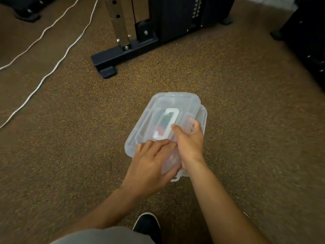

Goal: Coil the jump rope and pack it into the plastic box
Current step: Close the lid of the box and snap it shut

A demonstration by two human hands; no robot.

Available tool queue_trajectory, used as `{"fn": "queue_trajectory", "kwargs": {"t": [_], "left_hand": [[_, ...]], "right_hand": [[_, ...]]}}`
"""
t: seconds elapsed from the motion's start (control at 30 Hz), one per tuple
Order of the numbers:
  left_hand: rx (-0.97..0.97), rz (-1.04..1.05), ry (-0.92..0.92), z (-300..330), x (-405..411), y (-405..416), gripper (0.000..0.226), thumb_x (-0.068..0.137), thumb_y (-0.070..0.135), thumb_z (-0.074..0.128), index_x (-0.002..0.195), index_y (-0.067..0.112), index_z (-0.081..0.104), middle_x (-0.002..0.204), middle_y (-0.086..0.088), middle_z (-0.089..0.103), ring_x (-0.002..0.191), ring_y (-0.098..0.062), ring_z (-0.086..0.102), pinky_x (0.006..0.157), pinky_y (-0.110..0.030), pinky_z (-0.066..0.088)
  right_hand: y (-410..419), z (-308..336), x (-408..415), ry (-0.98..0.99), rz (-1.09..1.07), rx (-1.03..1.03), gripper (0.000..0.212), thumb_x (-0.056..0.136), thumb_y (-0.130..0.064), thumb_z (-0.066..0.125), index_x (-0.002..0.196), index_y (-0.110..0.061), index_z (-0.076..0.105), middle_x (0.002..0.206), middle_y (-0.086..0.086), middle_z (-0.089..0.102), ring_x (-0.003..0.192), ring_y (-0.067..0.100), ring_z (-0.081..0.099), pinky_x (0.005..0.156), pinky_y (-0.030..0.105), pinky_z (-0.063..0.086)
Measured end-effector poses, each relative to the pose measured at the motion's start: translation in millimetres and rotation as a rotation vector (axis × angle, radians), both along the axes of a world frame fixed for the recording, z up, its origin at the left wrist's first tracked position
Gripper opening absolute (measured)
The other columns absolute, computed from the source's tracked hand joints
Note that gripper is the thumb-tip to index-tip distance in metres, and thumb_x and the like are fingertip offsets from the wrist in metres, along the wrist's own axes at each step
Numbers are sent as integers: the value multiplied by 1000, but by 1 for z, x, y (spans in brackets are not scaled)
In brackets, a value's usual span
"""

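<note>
A clear plastic box sits on the speckled brown floor in the middle of the view. Its clear lid, with a white handle on top, lies askew over the box. My left hand grips the near end of the box and lid, fingers spread on top. My right hand clasps the lid's right edge, thumb on top by the handle. Blurred red and green shapes show through the lid; I cannot tell what they are. A white rope trails across the floor at the far left.
A black and metal gym machine base stands just beyond the box. More dark equipment fills the right edge. My black shoe is below my hands.
</note>
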State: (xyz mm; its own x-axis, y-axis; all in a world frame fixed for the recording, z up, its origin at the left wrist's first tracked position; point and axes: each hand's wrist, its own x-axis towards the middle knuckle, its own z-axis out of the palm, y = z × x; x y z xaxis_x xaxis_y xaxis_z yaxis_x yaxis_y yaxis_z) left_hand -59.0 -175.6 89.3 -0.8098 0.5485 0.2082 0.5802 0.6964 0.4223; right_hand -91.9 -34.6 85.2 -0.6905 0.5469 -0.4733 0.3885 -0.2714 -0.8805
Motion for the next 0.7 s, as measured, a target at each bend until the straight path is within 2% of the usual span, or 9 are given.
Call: {"fn": "queue_trajectory", "kwargs": {"t": [0.07, 0.17, 0.27, 0.37, 0.43, 0.47, 0.53, 0.6, 0.7], "left_hand": [[104, -18, 3, -2, -5, -2, 40, 87, 40, 71, 121, 18, 72, 124, 5, 68, 105, -20, 60, 90, -36, 43], [217, 112, -9, -10, -27, -10, 31, 91, 26, 65, 120, 16, 71, 124, 2, 65, 110, -20, 58, 95, -38, 46], [124, 323, -181, -19, -57, -13, 47, 94, 25, 64, 139, 15, 57, 137, -8, 53, 126, -25, 49, 107, -48, 44], [20, 487, -426, -24, -77, -12, 59, 101, 35, 55, 154, 13, 39, 149, -19, 46, 138, -35, 43, 112, -51, 38], [-7, 460, -515, -27, -84, -8, 48, 105, 37, 47, 146, 12, 50, 128, -14, 65, 118, -32, 61, 101, -43, 51], [6, 426, -527, -27, -85, -6, 41, 106, 35, 46, 138, 14, 59, 110, -7, 71, 99, -25, 66, 86, -34, 55], [32, 400, -520, -26, -86, -3, 35, 106, 33, 45, 127, 15, 67, 92, 2, 67, 83, -17, 63, 67, -23, 47], [62, 413, -512, -28, -87, -3, 35, 105, 36, 47, 124, 17, 69, 91, 2, 69, 85, -20, 66, 72, -27, 48], [108, 380, -534, -30, -87, -2, 35, 103, 39, 50, 127, 23, 69, 98, -1, 75, 88, -19, 70, 81, -32, 57]], "right_hand": [[13, -2, 5, 13, -6, 64, 51, 89, -16, 74, 134, -29, 54, 117, -3, 73, 99, 11, 72, 91, 32, 59], [29, -5, 10, -32, 27, 147, 51, 84, -26, 71, 133, -34, 60, 112, -5, 77, 100, 14, 75, 96, 41, 60], [41, -9, 16, -107, 52, 318, 43, 89, -27, 67, 132, -26, 66, 111, -1, 76, 99, 18, 72, 95, 41, 59], [50, -17, 24, -179, 55, 465, 41, 90, -33, 66, 130, -22, 68, 128, 6, 60, 122, 25, 55, 100, 31, 45], [53, -23, 28, -220, 80, 487, 48, 93, -31, 67, 139, -21, 61, 135, 7, 51, 128, 26, 48, 98, 30, 40], [55, -29, 30, -213, 79, 474, 52, 94, -29, 67, 144, -20, 56, 133, 6, 53, 123, 24, 53, 95, 29, 44], [57, -35, 33, -193, 74, 419, 54, 96, -26, 67, 148, -18, 52, 119, 2, 62, 106, 20, 64, 77, 21, 47], [60, -37, 34, -197, 61, 347, 45, 99, -25, 65, 142, -17, 58, 109, -2, 69, 93, 16, 69, 65, 12, 44], [61, -37, 37, -206, -18, 328, 35, 99, -21, 62, 133, -18, 63, 95, -10, 68, 82, 6, 67, 63, 13, 45]]}}
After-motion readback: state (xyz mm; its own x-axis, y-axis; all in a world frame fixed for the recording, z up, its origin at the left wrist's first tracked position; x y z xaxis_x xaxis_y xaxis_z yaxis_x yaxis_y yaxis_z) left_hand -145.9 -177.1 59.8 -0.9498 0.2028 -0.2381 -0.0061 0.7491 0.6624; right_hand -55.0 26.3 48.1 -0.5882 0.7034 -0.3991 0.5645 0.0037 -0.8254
